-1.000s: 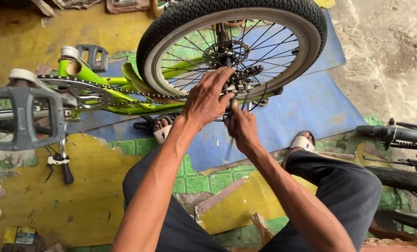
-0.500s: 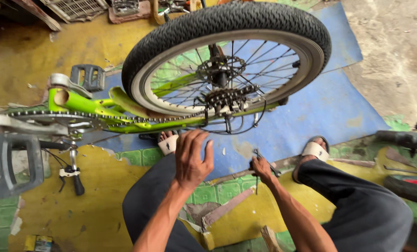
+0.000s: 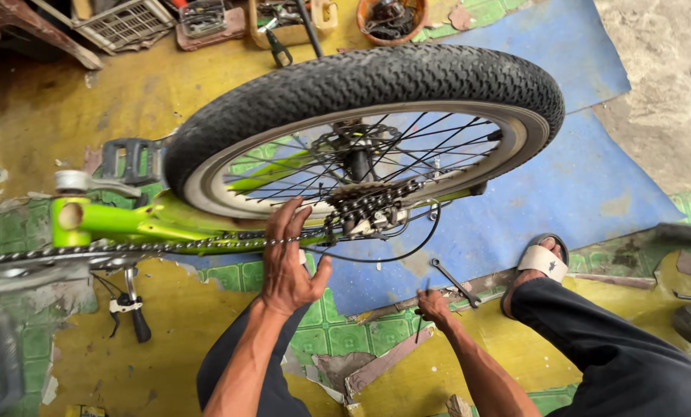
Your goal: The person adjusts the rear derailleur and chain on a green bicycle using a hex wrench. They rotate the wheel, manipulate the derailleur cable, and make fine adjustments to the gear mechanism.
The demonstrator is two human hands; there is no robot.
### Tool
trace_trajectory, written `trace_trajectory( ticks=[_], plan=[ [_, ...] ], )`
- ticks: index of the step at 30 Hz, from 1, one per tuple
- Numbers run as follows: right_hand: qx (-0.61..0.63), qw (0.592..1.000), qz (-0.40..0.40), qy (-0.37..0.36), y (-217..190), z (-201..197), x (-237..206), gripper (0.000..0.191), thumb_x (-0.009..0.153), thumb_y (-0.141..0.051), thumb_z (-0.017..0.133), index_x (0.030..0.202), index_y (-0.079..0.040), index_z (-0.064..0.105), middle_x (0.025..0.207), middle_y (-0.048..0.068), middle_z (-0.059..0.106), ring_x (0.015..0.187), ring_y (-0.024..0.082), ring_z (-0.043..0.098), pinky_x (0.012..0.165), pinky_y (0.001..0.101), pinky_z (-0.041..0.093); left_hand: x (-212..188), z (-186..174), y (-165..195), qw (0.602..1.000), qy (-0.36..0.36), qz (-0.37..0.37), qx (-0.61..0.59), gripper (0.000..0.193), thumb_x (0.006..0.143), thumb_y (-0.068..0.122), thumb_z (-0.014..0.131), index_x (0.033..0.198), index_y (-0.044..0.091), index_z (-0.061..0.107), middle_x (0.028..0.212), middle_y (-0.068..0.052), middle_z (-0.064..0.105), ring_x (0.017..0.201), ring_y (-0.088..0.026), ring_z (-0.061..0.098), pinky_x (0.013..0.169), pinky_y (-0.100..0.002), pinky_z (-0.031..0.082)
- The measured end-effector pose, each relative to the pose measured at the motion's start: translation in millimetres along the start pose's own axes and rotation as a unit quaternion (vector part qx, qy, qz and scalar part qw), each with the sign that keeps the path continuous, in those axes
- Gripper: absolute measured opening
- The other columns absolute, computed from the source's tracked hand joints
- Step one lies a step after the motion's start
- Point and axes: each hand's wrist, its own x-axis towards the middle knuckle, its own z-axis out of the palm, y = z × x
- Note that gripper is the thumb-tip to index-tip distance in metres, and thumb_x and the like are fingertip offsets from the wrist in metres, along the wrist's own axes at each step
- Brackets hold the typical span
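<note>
At seven o'clock below the rear wheel (image 3: 361,93), the green frame (image 3: 168,224) and chain (image 3: 229,243) are touched by the spread left hand (image 3: 291,262). A thin tool (image 3: 420,318) is pinched by the right hand (image 3: 436,306); a wrench (image 3: 455,283) lies just beside, at two o'clock.

Count on the floor: one wheel up, two hands in, tools scattered around.

One bicycle wheel (image 3: 361,116) with one knobbly black tyre, sitting in one lime-green frame (image 3: 129,220), and one chain (image 3: 206,245) running along it. Two hands: left hand (image 3: 291,262) flat against the frame, right hand (image 3: 436,306) low by the floor. One wrench (image 3: 453,282) lies on the mat, just beside that right hand. Two pedals show, one grey pedal (image 3: 131,161) behind the tyre, one blurred at the bottom left corner. One sandal (image 3: 541,261), one blue mat (image 3: 561,201), one wire basket (image 3: 121,23) up top, one round orange tub (image 3: 392,19).
</note>
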Motion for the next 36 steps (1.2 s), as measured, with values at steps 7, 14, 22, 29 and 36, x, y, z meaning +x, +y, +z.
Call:
trace_trajectory(
  ticks=[7,14,22,29,36],
  plan=[
    [-0.223,0.956,-0.089,0.167,5.1,-27.2,36.2,0.062,0.089,-0.042,0.069,0.135,-0.003,0.056,0.12,0.029,0.067,0.108,0.044,0.065,0.095,0.0483,0.052,9.6,0.6,-6.1,0.999,-0.032,0.031,0.027,0.097,0.082,0.051,0.076,0.153,0.001,0.033,0.158,-0.025,0.035,0.145,-0.045,0.037,0.121,-0.058,0.028],
    [-0.453,0.831,-0.24,0.215,18.5,-71.8,67.7,0.062,0.076,-0.026,0.07,0.131,-0.003,0.051,0.122,0.024,0.06,0.117,0.043,0.056,0.099,0.0518,0.049,28.9,6.5,-11.9,0.997,-0.042,0.026,0.061,0.111,0.078,0.067,0.076,0.157,0.003,0.031,0.162,-0.017,0.036,0.146,-0.042,0.036,0.121,-0.056,0.027],
    [-0.444,0.865,-0.175,0.156,21.5,-86.9,104.1,0.027,0.096,-0.018,0.054,0.123,-0.011,0.056,0.121,0.022,0.062,0.117,0.042,0.059,0.098,0.0519,0.052,38.7,25.5,-29.2,0.986,-0.094,0.015,0.134,0.089,0.078,0.058,0.072,0.141,-0.001,0.052,0.136,-0.019,0.058,0.129,-0.038,0.053,0.111,-0.058,0.031],
    [-0.523,0.808,-0.185,0.197,24.9,-75.6,121.7,0.022,0.093,-0.015,0.055,0.115,-0.011,0.053,0.114,0.016,0.064,0.105,0.038,0.066,0.082,0.0515,0.058,29.5,36.2,-49.1,0.97,-0.204,-0.112,0.064,0.054,0.07,0.057,0.079,0.089,0.008,0.067,0.077,-0.01,0.073,0.069,-0.035,0.068,0.064,-0.051,0.049],
    [-0.524,0.813,-0.196,0.164,12.5,-68.7,105.7,0.029,0.085,-0.018,0.064,0.108,-0.007,0.051,0.104,0.019,0.066,0.099,0.04,0.069,0.08,0.0501,0.059,30.3,34.8,-49.4,0.933,-0.282,-0.184,0.128,0.062,0.069,0.049,0.075,0.119,0.014,0.067,0.079,-0.014,0.066,0.074,-0.037,0.065,0.074,-0.051,0.051]
  ],
)
